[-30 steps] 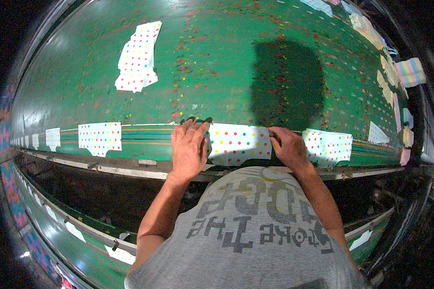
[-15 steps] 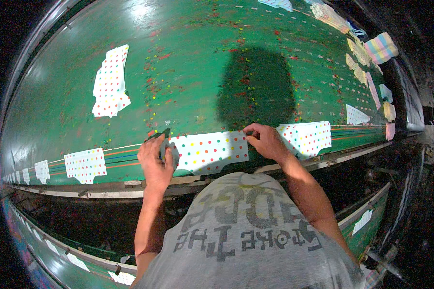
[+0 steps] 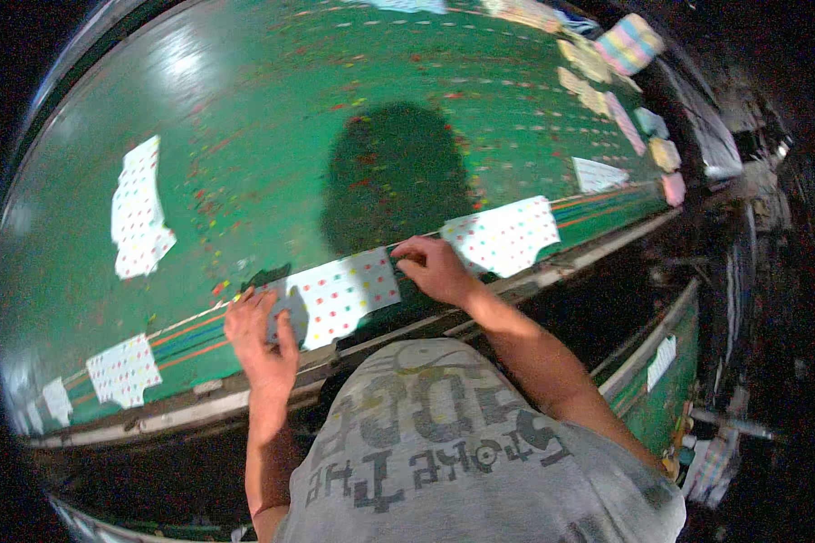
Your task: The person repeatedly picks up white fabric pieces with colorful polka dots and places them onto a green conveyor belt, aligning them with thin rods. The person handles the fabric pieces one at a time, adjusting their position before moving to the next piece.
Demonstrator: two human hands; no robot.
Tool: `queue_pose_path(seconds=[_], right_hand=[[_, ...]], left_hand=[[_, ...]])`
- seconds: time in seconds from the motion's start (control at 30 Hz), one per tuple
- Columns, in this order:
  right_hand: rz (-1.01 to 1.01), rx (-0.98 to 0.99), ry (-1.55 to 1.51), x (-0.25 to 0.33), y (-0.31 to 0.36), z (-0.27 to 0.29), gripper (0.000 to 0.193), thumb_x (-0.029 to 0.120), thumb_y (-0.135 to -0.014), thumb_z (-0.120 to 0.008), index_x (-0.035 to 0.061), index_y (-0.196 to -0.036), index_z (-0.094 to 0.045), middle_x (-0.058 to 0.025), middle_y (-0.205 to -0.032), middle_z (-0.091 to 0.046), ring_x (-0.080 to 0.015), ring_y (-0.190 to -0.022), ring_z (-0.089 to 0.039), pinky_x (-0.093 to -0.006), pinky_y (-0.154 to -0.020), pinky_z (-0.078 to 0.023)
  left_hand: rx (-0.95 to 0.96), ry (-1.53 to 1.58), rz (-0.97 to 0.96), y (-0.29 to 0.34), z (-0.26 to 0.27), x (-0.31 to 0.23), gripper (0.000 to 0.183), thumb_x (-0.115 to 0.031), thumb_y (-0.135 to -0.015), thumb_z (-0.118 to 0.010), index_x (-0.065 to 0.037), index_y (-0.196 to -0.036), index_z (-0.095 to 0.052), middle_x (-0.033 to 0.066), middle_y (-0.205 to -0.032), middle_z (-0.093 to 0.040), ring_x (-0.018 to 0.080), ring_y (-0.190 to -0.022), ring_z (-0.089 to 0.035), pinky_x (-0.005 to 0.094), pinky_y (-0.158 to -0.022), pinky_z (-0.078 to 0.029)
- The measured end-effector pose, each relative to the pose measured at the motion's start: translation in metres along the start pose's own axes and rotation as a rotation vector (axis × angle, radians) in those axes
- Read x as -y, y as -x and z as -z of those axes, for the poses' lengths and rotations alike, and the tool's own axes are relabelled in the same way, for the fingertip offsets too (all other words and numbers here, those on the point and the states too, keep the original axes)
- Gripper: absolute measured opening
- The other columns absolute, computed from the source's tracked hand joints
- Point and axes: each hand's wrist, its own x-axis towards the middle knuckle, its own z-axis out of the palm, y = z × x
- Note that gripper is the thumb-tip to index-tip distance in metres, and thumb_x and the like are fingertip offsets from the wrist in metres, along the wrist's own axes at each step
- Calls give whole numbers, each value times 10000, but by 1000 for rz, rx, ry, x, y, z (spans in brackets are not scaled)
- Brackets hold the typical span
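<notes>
A white fabric piece [image 3: 340, 294] with coloured dots lies along the near edge of the green table [image 3: 272, 136]. My left hand [image 3: 264, 339] rests at its left end, palm down, fingers stretched and thumb apart. Part of that end is in the hand's shadow. At the far right corner of the same piece, my right hand [image 3: 436, 271] has its thumb and forefinger drawn together on the edge. Just beyond the right hand lies a second dotted piece [image 3: 507, 237].
Another dotted piece [image 3: 122, 371] lies left along the edge, and a long dotted piece [image 3: 139, 213] farther in. Stacked cut pieces [image 3: 589, 63] and a checked bundle [image 3: 629, 43] sit at the far right. A rail [image 3: 552, 271] borders the near side.
The view has turned, so the table and its pieces appear shifted left and tilted. Both hands stay at the same two ends of the dotted piece, the left fingers somewhat more spread.
</notes>
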Motion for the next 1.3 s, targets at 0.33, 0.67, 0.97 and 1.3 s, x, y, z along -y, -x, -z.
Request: queue_pose_path(seconds=[0.33, 0.67, 0.97, 1.3], right_hand=[[-81, -318, 601, -87, 30, 138, 258, 163, -951, -731, 61, -1182, -780, -196, -1180, -759, -405, -1119, -725, -501, -989, -591], [67, -258, 620, -180, 34, 284, 384, 186, -926, -803, 62, -1283, -735, -170, -1240, -709, -397, -1210, -665, -506, -1023, -568], [192, 22, 820, -188, 13, 315, 251, 197, -949, -752, 26, -1128, -708, -187, -1196, -686, -400, -1206, -656, -519, -1022, -567], [164, 149, 600, -199, 2, 325, 207, 178, -855, -813, 67, -1004, -723, -167, -1059, -704, -414, -1055, -709, -526, -901, -575]], left_hand=[[45, 135, 33, -2, -28, -65, 243, -33, -1015, -681, -20, -1237, -779, 178, -1017, -735, 387, -1058, -678, 565, -1146, -473], [175, 265, 192, -1, -139, -236, 198, -71, -975, -772, -35, -1165, -813, 167, -1033, -797, 369, -1021, -721, 466, -936, -570], [332, 131, 75, 13, -174, -329, 245, -67, -914, -829, -49, -1156, -797, 176, -993, -769, 407, -956, -723, 493, -886, -584], [291, 114, 108, 12, -187, -297, 250, -122, -966, -796, -65, -1209, -793, 184, -1090, -788, 420, -1034, -733, 507, -960, -588]])
